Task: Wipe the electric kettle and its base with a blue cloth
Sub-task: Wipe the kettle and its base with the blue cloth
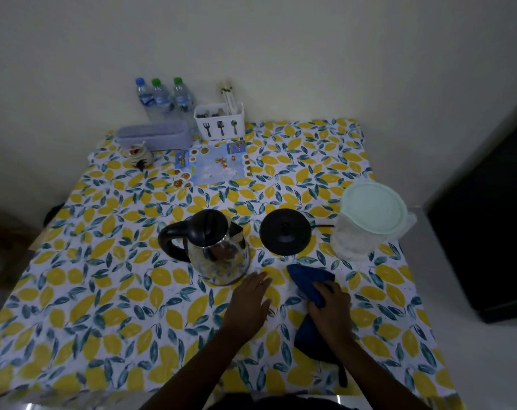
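A steel electric kettle (219,253) with a black lid and handle stands upright on the lemon-print tablecloth (103,291), handle to the left. Its round black base (285,230) lies apart to the right, cord trailing right. My right hand (329,306) grips a blue cloth (306,279) just below the base; the cloth's other end hangs under my wrist. My left hand (250,300) rests flat on the table with fingers apart, just in front of the kettle's lower right side, holding nothing.
A clear plastic jug (369,220) with a pale green lid stands right of the base. At the back are three water bottles (162,99), a white cutlery holder (220,121), a grey box (153,136), a small jar (139,153) and a printed sheet (213,164).
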`<action>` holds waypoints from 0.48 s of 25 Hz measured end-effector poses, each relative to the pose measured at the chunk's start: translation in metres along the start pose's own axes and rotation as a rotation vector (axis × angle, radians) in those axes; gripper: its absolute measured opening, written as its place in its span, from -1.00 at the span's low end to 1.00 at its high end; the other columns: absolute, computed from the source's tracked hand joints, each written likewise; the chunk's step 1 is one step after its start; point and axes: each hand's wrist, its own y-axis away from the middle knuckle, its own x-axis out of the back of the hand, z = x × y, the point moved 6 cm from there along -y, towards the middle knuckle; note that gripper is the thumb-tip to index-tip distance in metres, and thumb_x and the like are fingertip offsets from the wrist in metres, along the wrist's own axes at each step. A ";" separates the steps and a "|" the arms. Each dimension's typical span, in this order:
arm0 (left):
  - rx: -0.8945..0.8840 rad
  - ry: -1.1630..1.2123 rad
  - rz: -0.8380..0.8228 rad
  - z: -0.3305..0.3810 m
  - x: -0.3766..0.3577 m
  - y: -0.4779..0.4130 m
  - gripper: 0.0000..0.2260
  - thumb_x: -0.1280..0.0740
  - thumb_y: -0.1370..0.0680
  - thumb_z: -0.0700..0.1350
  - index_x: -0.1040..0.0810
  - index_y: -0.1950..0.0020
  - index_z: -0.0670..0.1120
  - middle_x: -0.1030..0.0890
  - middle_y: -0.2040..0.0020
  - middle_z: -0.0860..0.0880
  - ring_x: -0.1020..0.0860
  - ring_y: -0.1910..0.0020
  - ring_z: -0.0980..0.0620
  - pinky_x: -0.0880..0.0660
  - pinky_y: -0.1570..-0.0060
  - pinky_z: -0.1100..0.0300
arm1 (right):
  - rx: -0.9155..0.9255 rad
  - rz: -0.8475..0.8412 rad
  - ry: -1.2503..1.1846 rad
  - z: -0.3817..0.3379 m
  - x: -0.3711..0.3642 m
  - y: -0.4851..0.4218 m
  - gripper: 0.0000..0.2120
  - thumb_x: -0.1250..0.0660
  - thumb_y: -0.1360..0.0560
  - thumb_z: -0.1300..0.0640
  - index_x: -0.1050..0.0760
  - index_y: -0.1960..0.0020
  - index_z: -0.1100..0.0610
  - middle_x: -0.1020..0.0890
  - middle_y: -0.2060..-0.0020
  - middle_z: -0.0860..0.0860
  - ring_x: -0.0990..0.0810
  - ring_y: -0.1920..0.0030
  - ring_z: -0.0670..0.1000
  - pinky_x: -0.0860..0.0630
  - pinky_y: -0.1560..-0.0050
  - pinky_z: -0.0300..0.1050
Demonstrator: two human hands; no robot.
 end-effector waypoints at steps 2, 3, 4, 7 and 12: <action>0.022 0.000 0.058 -0.009 0.024 -0.005 -0.56 -0.16 -0.64 -0.02 -0.23 -0.51 -0.06 -0.25 -0.54 -0.06 -0.16 -0.54 -0.07 -0.10 -0.51 0.04 | 0.068 0.050 -0.129 -0.035 0.010 -0.009 -0.57 -0.39 -0.45 0.13 -0.47 -0.31 0.12 -0.42 -0.34 0.14 -0.43 -0.24 0.19 -0.48 -0.19 0.12; 0.022 0.000 0.083 -0.013 0.038 -0.009 -0.56 -0.16 -0.64 -0.03 -0.23 -0.51 -0.06 -0.27 -0.53 -0.07 -0.18 -0.53 -0.08 -0.12 -0.51 0.03 | 0.102 0.076 -0.193 -0.056 0.015 -0.012 -0.57 -0.40 -0.44 0.17 -0.48 -0.29 0.15 -0.45 -0.30 0.15 -0.47 -0.19 0.17 -0.50 -0.16 0.11; 0.000 -0.003 0.129 -0.016 0.057 -0.012 -0.58 -0.16 -0.63 -0.06 -0.26 -0.50 -0.08 -0.31 -0.50 -0.09 -0.23 -0.51 -0.10 -0.17 -0.50 0.03 | 0.132 0.100 -0.249 -0.080 0.020 -0.015 -0.58 -0.40 -0.43 0.20 -0.48 -0.28 0.16 -0.47 -0.27 0.15 -0.49 -0.16 0.15 -0.50 -0.13 0.08; -0.073 0.035 0.364 -0.024 0.119 -0.014 -0.65 -0.20 -0.61 -0.12 -0.40 -0.40 -0.08 -0.49 -0.36 -0.09 -0.37 -0.36 0.00 -0.34 -0.38 0.08 | 0.238 0.152 -0.335 -0.154 0.033 -0.026 -0.60 -0.38 -0.43 0.23 -0.48 -0.26 0.14 -0.48 -0.21 0.12 -0.48 -0.13 0.15 -0.47 -0.12 0.10; 0.218 0.084 0.554 -0.097 0.195 0.000 -0.53 -0.34 -0.55 0.05 -0.40 -0.39 -0.12 -0.45 -0.40 -0.13 -0.35 -0.42 -0.10 -0.32 -0.41 -0.06 | 0.438 0.109 -0.327 -0.270 0.030 -0.042 -0.56 -0.32 -0.47 0.18 -0.42 -0.34 0.04 -0.40 -0.33 0.08 -0.44 -0.24 0.17 -0.42 -0.22 0.16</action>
